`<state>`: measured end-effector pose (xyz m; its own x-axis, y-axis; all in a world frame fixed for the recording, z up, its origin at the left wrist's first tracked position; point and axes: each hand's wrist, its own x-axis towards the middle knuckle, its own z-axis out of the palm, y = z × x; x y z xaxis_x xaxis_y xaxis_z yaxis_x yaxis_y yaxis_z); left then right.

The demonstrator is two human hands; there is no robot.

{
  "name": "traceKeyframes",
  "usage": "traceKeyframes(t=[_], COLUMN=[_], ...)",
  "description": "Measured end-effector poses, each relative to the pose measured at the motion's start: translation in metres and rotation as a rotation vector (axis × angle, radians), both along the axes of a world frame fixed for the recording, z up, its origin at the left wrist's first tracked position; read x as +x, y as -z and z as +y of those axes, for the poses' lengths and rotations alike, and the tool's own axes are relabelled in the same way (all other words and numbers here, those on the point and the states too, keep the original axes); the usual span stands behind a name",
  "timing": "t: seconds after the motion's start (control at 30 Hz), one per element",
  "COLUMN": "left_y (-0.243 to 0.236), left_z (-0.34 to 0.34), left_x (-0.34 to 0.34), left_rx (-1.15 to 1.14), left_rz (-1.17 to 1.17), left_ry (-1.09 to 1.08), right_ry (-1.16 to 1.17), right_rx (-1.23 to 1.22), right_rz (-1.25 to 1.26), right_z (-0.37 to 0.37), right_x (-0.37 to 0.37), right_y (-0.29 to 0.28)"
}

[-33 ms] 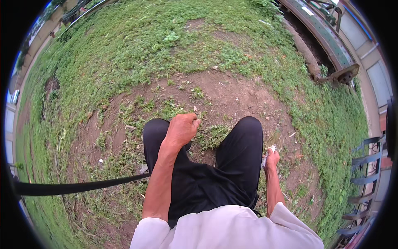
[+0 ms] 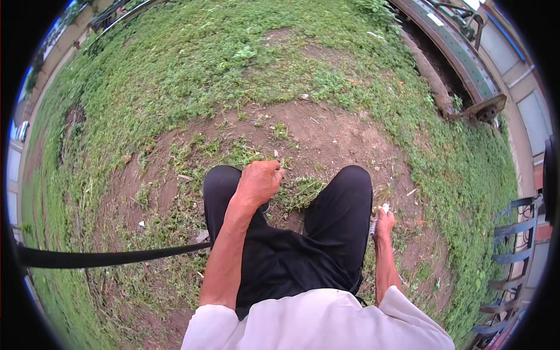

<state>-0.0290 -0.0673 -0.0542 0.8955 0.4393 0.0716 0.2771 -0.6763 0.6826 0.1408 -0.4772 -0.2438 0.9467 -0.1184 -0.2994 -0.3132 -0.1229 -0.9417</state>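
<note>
Weeds [image 2: 303, 191] with thin green stems and small leaves lie in a loose, tangled clump on crumbly brown soil [image 2: 338, 131], between the knees of smooth black trousers [image 2: 286, 259]. The left hand [image 2: 258, 182] is near them, its fingers curled inward, but I cannot tell whether they pinch something. Outside the right knee, the right hand [image 2: 383, 224] has its fingers closed around a small whitish thing [image 2: 385, 207], its shape mostly hidden.
</note>
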Motion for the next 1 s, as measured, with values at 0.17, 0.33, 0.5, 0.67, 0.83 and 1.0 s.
traceKeyframes(t=[0.17,0.33,0.5,0.67,0.83,1.0], left_y=[0.008,0.01,0.001,-0.06,-0.066,-0.053], left_z=[-0.004,-0.034,-0.053,-0.051,-0.089,-0.195], left_x=[-0.023,-0.029,-0.047,-0.035,-0.027,-0.027], left_rx=[0.053,0.05,-0.292,-0.436,-0.234,-0.285], left_rz=[0.056,0.134,-0.069,-0.207,-0.074,0.154], left_ry=[-0.002,0.093,0.238,0.209,0.682,1.201], right_ry=[-0.144,-0.295,-0.456,-0.465,-0.458,-0.453], right_rx=[-0.059,-0.037,-0.067,-0.032,0.024,0.135], right_rz=[-0.191,-0.531,-0.478,-0.521,-0.459,-0.367], right_z=[0.048,0.083,0.126,0.131,0.13,0.129], right_x=[0.021,0.017,-0.026,-0.043,-0.038,-0.03], right_y=[-0.094,-0.19,-0.222,-0.208,-0.206,-0.205])
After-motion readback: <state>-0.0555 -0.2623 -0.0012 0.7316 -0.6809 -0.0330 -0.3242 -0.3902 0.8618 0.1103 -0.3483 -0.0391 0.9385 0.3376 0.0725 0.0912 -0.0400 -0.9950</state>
